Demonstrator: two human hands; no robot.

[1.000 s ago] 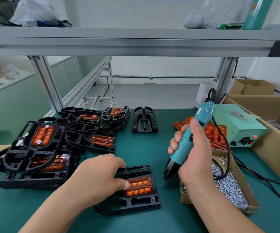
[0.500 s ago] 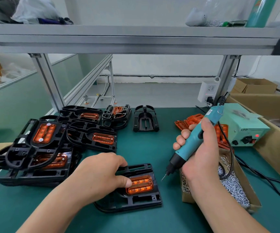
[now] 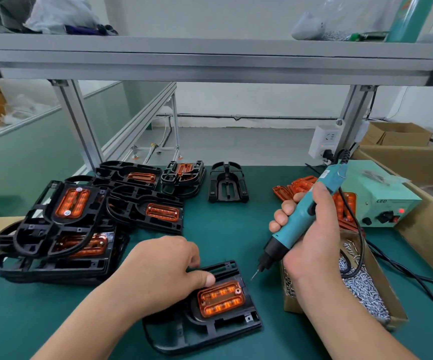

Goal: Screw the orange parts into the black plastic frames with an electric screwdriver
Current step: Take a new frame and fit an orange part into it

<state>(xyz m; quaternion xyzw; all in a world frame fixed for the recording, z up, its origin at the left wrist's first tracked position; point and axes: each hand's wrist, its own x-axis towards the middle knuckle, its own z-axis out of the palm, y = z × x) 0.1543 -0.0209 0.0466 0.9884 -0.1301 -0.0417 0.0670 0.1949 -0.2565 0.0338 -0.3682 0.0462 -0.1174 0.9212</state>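
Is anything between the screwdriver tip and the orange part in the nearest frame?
Nothing visible. The tip of the electric screwdriver hangs just right of the orange part; the left hand holds the black frame, its thumb at the part's far left corner.

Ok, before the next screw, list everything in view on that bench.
working frame: one, black, nearest the camera
orange part: one, orange, seated in the working frame
finished frames: a pile, black with orange inserts, left side
empty frame: one, black, far centre
loose orange parts: a heap, orange, far right of centre
screw box: one, brown cardboard, right of the working frame
screws: many, silvery, in the screw box
electric screwdriver: one, teal, tip just right of the working frame
power unit: one, pale green, far right
cardboard boxes: several, brown, right edge
left grip: bare hand, holds the working frame
right grip: bare hand, holds the electric screwdriver
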